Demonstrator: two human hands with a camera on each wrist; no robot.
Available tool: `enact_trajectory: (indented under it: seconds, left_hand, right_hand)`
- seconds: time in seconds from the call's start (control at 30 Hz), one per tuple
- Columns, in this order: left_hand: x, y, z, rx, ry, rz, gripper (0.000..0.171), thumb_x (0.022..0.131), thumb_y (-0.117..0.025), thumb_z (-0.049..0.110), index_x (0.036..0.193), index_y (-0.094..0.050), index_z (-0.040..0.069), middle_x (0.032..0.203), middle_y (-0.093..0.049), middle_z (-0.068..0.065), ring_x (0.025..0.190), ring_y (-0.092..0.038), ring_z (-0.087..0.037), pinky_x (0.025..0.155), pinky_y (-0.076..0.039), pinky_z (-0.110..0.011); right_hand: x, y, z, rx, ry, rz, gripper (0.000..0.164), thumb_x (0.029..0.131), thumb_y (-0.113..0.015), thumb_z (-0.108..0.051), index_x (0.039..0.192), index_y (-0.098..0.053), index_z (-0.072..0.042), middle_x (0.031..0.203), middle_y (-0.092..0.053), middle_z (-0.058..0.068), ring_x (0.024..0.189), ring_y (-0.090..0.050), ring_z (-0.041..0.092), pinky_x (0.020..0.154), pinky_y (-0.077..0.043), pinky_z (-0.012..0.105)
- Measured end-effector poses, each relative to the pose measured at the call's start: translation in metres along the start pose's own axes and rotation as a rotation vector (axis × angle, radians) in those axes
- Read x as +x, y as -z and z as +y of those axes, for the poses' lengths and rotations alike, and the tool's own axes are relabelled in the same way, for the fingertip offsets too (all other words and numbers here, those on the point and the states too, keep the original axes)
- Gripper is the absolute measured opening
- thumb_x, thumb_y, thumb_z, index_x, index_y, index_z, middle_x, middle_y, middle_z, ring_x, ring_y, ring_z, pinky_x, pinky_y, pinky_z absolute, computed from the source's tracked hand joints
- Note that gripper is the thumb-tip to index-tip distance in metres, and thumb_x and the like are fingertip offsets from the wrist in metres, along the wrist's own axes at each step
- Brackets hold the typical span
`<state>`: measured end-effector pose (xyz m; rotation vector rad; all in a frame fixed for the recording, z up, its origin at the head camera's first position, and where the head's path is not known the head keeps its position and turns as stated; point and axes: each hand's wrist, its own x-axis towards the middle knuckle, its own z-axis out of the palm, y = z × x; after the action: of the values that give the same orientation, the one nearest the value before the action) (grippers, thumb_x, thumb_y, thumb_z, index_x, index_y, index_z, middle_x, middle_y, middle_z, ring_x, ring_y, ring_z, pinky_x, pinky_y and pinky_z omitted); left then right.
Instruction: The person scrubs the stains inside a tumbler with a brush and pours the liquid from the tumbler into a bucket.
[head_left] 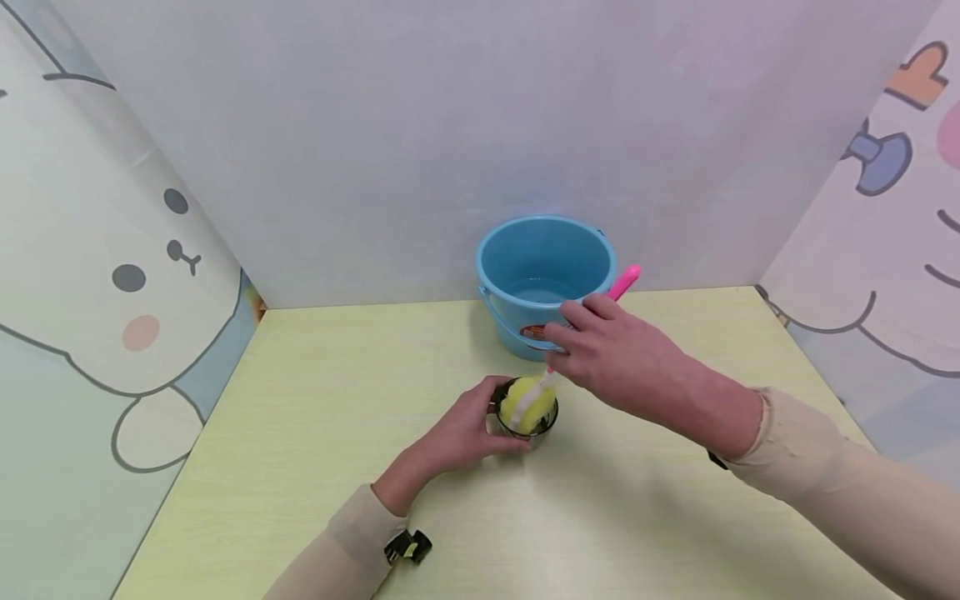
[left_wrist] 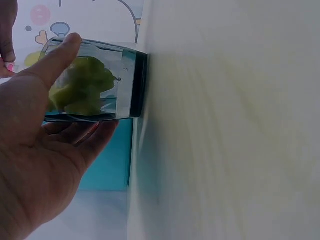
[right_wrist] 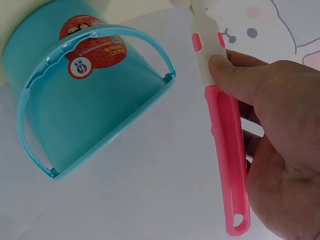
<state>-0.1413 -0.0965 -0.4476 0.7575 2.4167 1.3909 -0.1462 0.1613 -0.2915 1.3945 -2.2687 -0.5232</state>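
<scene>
Scrubbing looks like the step in hand: yellow sponge head (head_left: 538,410) is down inside the glass (left_wrist: 122,82), some gap left above the dark base in the left-wrist view. Glass is upright, base apparently on the table (head_left: 360,375). Left hand (head_left: 467,425) at its 9 o'clock, thumb and fingers curled round the wall, spread to the glass's width. Right hand (head_left: 622,350) at its 2 o'clock, narrow pinch on the sponge brush (right_wrist: 225,135), thumb on the white part near the pink; handle slants up toward 1 o'clock. Blue bucket (head_left: 513,321) at the glass's 12 o'clock, not touching it. Can't tell how wet the sponge is. Next move, my call: left holds the glass steady, right pushes the head toward the base and twists, sweeping the wall all round the clock. Watch for tipping when pushing off-axis.
</scene>
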Motion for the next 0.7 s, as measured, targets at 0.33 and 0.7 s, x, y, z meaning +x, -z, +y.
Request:
enact_trajectory:
  seconds: [0.33,0.7]
  left_hand:
    - [-0.0007,0.0005,0.0019,0.003,0.028,-0.002,0.087,0.083,-0.095,0.033,0.151,-0.044,0.012,0.139,-0.059,0.003,0.126,-0.061,-0.015,0.108,-0.052,-0.033]
    - [-0.0012,0.0008,0.0022,0.020,0.017,-0.004,0.089,0.083,-0.095,0.035,0.152,-0.043,0.012,0.141,-0.058,0.003,0.128,-0.059,-0.014,0.109,-0.051,-0.035]
  right_hand:
    - [0.0013,-0.0014,-0.0004,-0.052,-0.017,0.043,0.050,0.067,-0.104,-0.032,0.109,-0.081,-0.018,0.102,-0.059,0.008,0.094,-0.053,0.030,0.084,-0.046,0.042]
    - [-0.0004,0.0027,0.0056,-0.101,-0.020,0.029,0.051,0.064,-0.104,-0.035,0.105,-0.080,-0.016,0.098,-0.058,0.010,0.092,-0.052,0.031,0.082,-0.045,0.041]
